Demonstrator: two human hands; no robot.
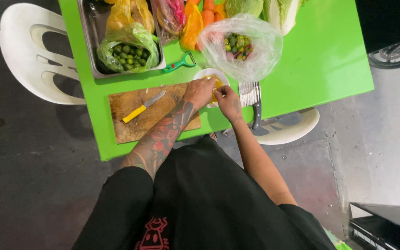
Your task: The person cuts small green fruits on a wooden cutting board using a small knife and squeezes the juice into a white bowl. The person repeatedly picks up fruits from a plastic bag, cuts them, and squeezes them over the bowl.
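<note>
My left hand (199, 92) and my right hand (228, 102) meet over a small white bowl (208, 73) on the bright green table (320, 60). Both hands close around a small yellow-orange piece of food (216, 84) held above the bowl; its exact shape is hidden by my fingers. Left of the bowl lies a wooden cutting board (135, 120) with a yellow-handled knife (143, 107) resting on it. A cleaver (252, 99) lies just right of my right hand.
A metal tray (89, 41) holds a bag of small green fruit (128, 48). A green peeler (179, 63), carrots (208, 14), a clear bag of mixed produce (241, 46) and cabbage (281, 11) sit at the back. White plastic chairs (33, 51) stand at the left and under the table's right.
</note>
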